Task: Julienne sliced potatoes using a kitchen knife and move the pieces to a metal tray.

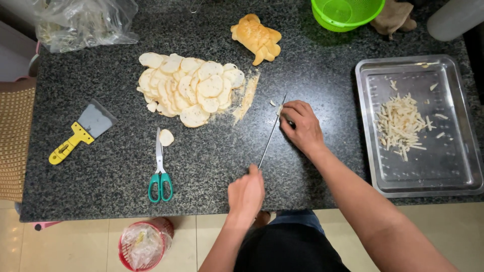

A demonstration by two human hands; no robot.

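The left hand (246, 194) gripped the knife (271, 133) by its handle, fingers closed around it, the blade lying across the dark stone surface (322, 85). The right hand (301, 126) pressed curled fingers near the tip, perhaps onto a small bread piece. The pile of bread slices (189, 88) lay just left; a metal tray (454, 166) of strips sat right.

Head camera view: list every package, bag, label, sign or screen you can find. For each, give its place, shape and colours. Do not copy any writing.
Clear plastic bag: far left corner of the dark stone counter, crumpled, see-through, pale contents hard to make out.
Plastic liner bag: inside the red basket on the floor below the counter, crinkled, clear.
No labels, signs or screens can be seen.
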